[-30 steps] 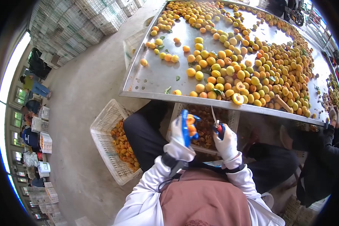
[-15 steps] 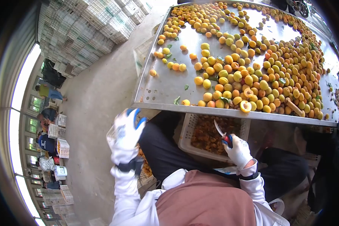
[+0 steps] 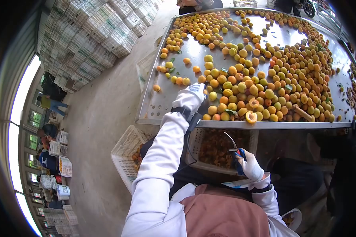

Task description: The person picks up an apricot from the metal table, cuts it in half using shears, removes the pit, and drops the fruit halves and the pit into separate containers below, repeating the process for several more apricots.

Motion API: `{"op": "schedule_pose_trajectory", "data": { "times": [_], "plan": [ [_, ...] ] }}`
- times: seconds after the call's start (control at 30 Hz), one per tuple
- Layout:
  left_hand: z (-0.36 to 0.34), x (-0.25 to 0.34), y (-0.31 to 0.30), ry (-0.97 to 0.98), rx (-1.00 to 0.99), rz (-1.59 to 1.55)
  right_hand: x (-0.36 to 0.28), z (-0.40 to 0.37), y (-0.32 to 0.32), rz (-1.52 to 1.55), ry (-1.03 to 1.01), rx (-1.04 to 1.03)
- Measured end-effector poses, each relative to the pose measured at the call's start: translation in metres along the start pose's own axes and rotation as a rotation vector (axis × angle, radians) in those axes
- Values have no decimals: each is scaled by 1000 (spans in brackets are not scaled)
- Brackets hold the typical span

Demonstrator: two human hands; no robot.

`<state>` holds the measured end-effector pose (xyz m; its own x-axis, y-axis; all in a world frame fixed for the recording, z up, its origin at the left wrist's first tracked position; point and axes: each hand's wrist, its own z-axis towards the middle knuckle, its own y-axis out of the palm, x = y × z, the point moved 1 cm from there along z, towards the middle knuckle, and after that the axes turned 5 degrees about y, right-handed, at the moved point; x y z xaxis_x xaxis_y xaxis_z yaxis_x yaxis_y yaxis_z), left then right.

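Observation:
My left hand point(image 3: 193, 95), in a white glove with blue fingers, reaches over the metal table point(image 3: 166, 100) to the near edge of the spread of apricots point(image 3: 279, 87). Its fingers curl down out of sight, so I cannot make out whether an apricot is in them. My right hand point(image 3: 249, 164), gloved the same way, is closed around a knife point(image 3: 230, 141) with a curved blade pointing up and left, held below the table edge. A cut apricot half point(image 3: 251, 117) lies cut side up at the table's front edge. Another opened apricot point(image 3: 253, 103) lies behind it.
Under the table edge stands a white crate point(image 3: 194, 152) with cut apricot pieces. Another crate point(image 3: 124, 156) with fruit pieces is by my left leg. A wooden stick point(image 3: 303, 113) lies among the apricots. Stacked crates point(image 3: 91, 35) and several people are at the left.
My left hand has swung up and right from beside the table's corner to the apricots. My right hand still holds the knife, slightly lower now, its blade turned more to the left.

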<state>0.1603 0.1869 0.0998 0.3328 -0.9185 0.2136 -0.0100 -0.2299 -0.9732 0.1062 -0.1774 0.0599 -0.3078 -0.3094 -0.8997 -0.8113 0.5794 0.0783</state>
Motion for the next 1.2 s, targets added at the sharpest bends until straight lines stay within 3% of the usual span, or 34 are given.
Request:
{"op": "schedule_pose_trajectory", "data": {
  "times": [0.03, 0.13, 0.17, 0.23, 0.3, 0.37, 0.43, 0.7, 0.8, 0.9, 1.0, 1.03, 1.07, 1.2],
  "plan": [
    [3, 1, 0, 48, 71, 5, -2, -1, 1, 1, 2, 0],
    [-53, 14, -14, 75, -7, -1354, -14, -6, 7, 155, -90, -37],
    [-79, 31, -19, 158, 54, -1487, -20, -7, 10, 133, -140, -2],
    [-114, 56, -21, 152, 102, -1590, -28, -6, 16, 98, -174, 40],
    [-137, 71, -19, 177, 72, -1718, -37, 0, 27, -93, -442, 137],
    [-148, 73, -8, 198, 92, -1735, -44, -1, 34, -45, -312, 97],
    [-157, 79, -7, 142, 107, -1652, -49, -2, 39, -299, -455, 202],
    [-174, 85, 7, 166, 155, -1631, -43, -5, 47, -367, -429, 213],
    [-178, 100, 21, 125, 109, -1771, -40, 9, 48, -343, -524, 262],
    [-182, 108, 21, 110, 113, -1809, -32, 16, 50, -348, -523, 294],
    [-182, 125, 36, -121, 120, -2260, -19, 17, 62, -301, -455, 319],
    [-181, 125, 40, -118, 119, -2265, -11, 19, 64, -272, -375, 329],
    [-179, 126, 44, -122, 96, -2277, 4, 26, 63, -250, -429, 371],
    [-181, 128, 40, -205, 117, -2171, -18, 13, 65, -291, -298, 351]
  ]
}}
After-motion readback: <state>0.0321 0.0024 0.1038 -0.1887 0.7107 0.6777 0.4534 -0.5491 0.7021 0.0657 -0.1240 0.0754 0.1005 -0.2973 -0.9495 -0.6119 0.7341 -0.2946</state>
